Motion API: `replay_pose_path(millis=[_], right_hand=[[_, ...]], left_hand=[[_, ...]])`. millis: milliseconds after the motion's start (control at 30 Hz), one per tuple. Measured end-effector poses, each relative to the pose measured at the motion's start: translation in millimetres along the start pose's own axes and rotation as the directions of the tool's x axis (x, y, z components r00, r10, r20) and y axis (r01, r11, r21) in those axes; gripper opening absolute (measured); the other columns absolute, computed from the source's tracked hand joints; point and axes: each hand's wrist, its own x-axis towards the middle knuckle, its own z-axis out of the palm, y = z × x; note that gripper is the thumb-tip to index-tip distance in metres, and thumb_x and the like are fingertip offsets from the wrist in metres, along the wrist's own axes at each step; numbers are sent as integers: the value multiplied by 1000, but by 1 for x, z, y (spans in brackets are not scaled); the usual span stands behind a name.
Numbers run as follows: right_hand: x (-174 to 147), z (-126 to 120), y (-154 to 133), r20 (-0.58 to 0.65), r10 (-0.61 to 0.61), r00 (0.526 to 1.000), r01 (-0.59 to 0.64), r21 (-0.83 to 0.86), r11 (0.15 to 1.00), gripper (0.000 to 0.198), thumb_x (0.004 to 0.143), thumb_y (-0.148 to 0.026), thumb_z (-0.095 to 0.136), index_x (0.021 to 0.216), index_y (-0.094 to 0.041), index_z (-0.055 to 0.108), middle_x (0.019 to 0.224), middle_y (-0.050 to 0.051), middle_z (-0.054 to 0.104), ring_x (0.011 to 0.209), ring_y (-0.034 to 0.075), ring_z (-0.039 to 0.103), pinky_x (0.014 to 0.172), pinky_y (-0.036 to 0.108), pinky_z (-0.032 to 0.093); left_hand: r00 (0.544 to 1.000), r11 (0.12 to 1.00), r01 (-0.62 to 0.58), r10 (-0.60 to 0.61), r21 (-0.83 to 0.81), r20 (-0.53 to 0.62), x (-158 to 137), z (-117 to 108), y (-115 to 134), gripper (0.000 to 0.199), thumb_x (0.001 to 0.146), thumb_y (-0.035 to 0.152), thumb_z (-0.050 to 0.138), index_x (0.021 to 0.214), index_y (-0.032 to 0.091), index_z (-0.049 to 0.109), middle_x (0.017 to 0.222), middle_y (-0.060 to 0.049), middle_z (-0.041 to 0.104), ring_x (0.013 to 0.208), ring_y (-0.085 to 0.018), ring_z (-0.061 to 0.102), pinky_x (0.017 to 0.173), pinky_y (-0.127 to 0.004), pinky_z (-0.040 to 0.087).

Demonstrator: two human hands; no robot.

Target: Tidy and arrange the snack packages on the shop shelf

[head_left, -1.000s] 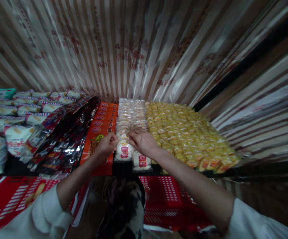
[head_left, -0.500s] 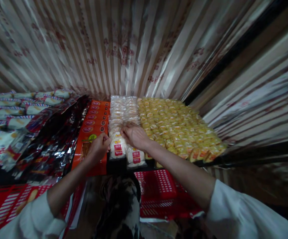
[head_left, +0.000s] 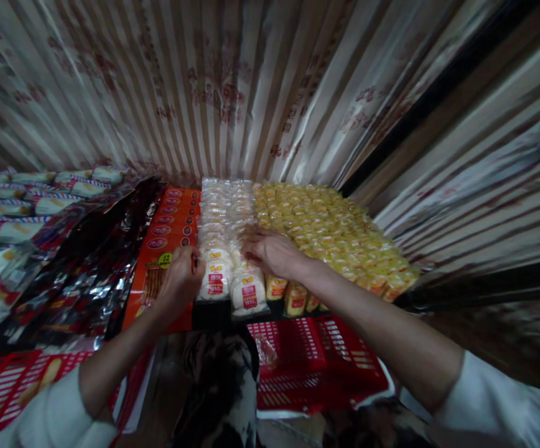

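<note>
Two columns of clear-wrapped white round rice crackers (head_left: 215, 274) with red labels stand on a dark shelf, overlapping from front to back. My right hand (head_left: 274, 252) reaches over the right column, its bent fingers closed on a rice cracker packet (head_left: 246, 258) behind the front one; the fingertips are partly hidden. My left hand (head_left: 181, 277) is closed beside the left column, above the orange packs (head_left: 170, 239). Whether anything sits in its curled fingers I cannot make out.
Rows of yellow-wrapped snacks (head_left: 326, 230) stand on the right. Dark shiny packs (head_left: 83, 267) and white snack bags (head_left: 9, 214) lie on the left. Red baskets (head_left: 316, 398) are below the shelf, and a striped curtain (head_left: 181, 93) hangs behind.
My right hand has moved right, from between the two cracker columns onto the right column. My left hand has drawn slightly away from the left column. The view has shifted a little.
</note>
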Motion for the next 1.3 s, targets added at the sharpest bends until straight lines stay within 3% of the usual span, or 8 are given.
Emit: replay_pose_path(millis=[200, 367, 467, 533, 733, 933, 1100, 1300], right_hand=[[0, 2, -1, -2, 38, 999, -38, -50, 998, 17, 92, -22, 54, 96, -12, 68, 108, 12, 68, 112, 21, 58, 103, 33, 40], [1, 3, 0, 17, 23, 1000, -22, -46, 999, 16, 91, -16, 52, 92, -13, 68, 101, 11, 69, 106, 20, 60, 99, 31, 41], [2, 4, 1, 17, 15, 1000, -15, -15, 1000, 15, 89, -14, 54, 88, -14, 68, 96, 10, 70, 99, 18, 61, 95, 29, 42], [3, 2, 6, 7, 12, 1000, -12, 13, 1000, 13, 89, -16, 55, 88, -14, 68, 93, 9, 70, 95, 17, 61, 92, 29, 42], [21, -9, 37, -201, 93, 975, -88, 33, 996, 22, 93, -21, 49, 95, -16, 70, 94, 7, 72, 91, 17, 62, 91, 29, 42], [61, -19, 86, -232, 292, 928, -285, 60, 956, 20, 90, -21, 55, 97, -16, 73, 94, 7, 74, 90, 18, 65, 90, 29, 44], [90, -27, 119, -258, 357, 898, -365, 17, 931, 27, 93, -19, 49, 105, -18, 73, 108, 8, 73, 100, 17, 66, 97, 26, 42], [125, -17, 151, -220, 422, 880, -423, 43, 905, 33, 94, -18, 45, 116, -18, 69, 110, 8, 73, 100, 16, 68, 93, 23, 46]], left_hand=[[983, 969, -172, 180, 177, -30, -24, 2, 2, 15, 91, 25, 46, 96, 19, 58, 98, -7, 57, 78, -19, 60, 70, -30, 49], [867, 878, -441, 363, 186, 341, -44, 17, 13, 28, 94, 20, 44, 120, 22, 53, 113, -6, 60, 94, -20, 63, 79, -30, 51], [789, 833, -505, 340, 224, 512, -44, 21, 29, 40, 89, 4, 40, 124, 20, 53, 124, -8, 58, 102, -21, 62, 86, -32, 51], [770, 843, -498, 321, 206, 551, -39, 19, 38, 38, 87, 2, 40, 117, 18, 58, 121, -8, 59, 105, -22, 61, 90, -33, 50], [871, 923, -386, 362, 5, 331, 6, 6, 42, 17, 90, 18, 47, 94, 20, 64, 101, -6, 63, 92, -19, 62, 82, -29, 49], [906, 897, -421, 411, 136, 98, 99, 8, 62, 22, 88, 15, 45, 92, 18, 67, 101, -7, 64, 98, -20, 58, 88, -33, 47], [887, 850, -459, 453, 257, 87, 164, 27, 76, 28, 84, 10, 46, 98, 15, 70, 108, -9, 66, 113, -23, 52, 100, -34, 42], [889, 838, -457, 444, 297, 115, 207, 48, 65, 38, 81, 8, 49, 114, 14, 65, 128, -11, 61, 128, -29, 43, 107, -44, 35]])
